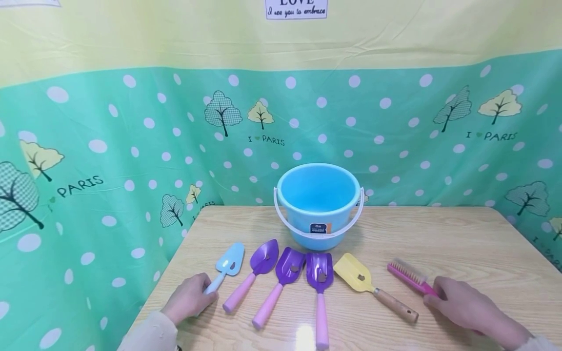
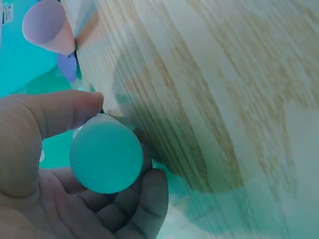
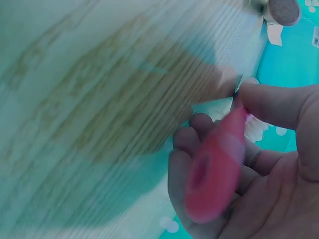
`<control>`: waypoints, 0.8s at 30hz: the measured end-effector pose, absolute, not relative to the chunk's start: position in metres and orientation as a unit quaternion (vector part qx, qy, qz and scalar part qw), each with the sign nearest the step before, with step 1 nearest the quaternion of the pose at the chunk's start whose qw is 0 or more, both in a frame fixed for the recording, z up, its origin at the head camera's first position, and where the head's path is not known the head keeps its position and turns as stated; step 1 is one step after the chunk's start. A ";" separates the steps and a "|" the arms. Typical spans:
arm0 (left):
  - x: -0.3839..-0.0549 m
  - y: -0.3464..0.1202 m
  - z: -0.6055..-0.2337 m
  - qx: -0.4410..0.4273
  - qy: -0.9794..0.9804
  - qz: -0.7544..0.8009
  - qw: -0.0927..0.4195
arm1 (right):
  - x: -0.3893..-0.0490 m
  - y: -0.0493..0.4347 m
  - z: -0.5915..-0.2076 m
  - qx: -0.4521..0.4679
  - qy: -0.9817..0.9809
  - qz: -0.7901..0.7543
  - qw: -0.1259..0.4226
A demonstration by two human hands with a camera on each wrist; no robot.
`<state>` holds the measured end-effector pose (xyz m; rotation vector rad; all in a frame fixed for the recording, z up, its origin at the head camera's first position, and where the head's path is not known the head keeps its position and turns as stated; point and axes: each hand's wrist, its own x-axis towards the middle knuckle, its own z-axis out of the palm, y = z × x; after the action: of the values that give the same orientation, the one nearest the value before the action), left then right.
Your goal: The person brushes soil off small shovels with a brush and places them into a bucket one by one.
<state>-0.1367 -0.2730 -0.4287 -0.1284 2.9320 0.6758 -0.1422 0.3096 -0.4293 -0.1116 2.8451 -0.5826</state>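
Note:
My left hand [image 1: 190,296] grips the handle of a light blue hand trowel [image 1: 230,258] at the left of the table. The round end of its handle [image 2: 106,157] points at the left wrist camera, with thumb and fingers curled round it. On the right, my right hand [image 1: 465,303] holds a pink bristle brush [image 1: 410,275] by its handle. In the right wrist view the pink handle's end [image 3: 214,184], with a hanging hole, lies between thumb and curled fingers. The brush's bristles face up and away.
Between the hands lie purple shovels with pink handles: a pointed one [image 1: 265,256], a middle one [image 1: 290,265] and a right one [image 1: 319,272]. A yellow shovel [image 1: 353,273] with a wooden handle lies beside them. Behind stands a blue bucket [image 1: 318,224], its handle lowered. A patterned curtain [image 1: 320,117] hangs behind the table.

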 end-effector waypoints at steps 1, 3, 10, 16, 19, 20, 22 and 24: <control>-0.137 -0.273 -0.428 -0.043 0.971 0.226 0.065 | -0.141 0.309 -0.428 -0.041 0.973 -0.200 0.110; -0.137 -0.273 -0.428 -0.044 0.970 0.231 0.065 | -0.140 0.307 -0.427 -0.045 0.973 -0.204 0.099; -0.135 -0.271 -0.427 -0.049 0.961 0.265 0.067 | -0.141 0.304 -0.426 -0.046 0.973 -0.216 0.062; -0.135 -0.270 -0.427 -0.052 0.958 0.275 0.064 | -0.141 0.300 -0.423 -0.043 0.973 -0.221 0.049; -0.135 -0.270 -0.427 -0.054 0.958 0.276 0.064 | -0.142 0.297 -0.421 -0.042 0.972 -0.226 0.044; -0.136 -0.270 -0.427 -0.053 0.958 0.276 0.065 | -0.142 0.296 -0.421 -0.045 0.972 -0.227 0.038; -0.136 -0.270 -0.427 -0.057 0.957 0.278 0.065 | -0.142 0.294 -0.420 -0.050 0.972 -0.228 0.025; -0.137 -0.270 -0.428 -0.053 0.956 0.281 0.063 | -0.142 0.291 -0.419 -0.054 0.973 -0.225 0.012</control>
<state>-0.1365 -0.2700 -0.4278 -0.1616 2.8890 0.8505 -0.1419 0.2909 -0.4186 -0.1698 3.0324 -0.7012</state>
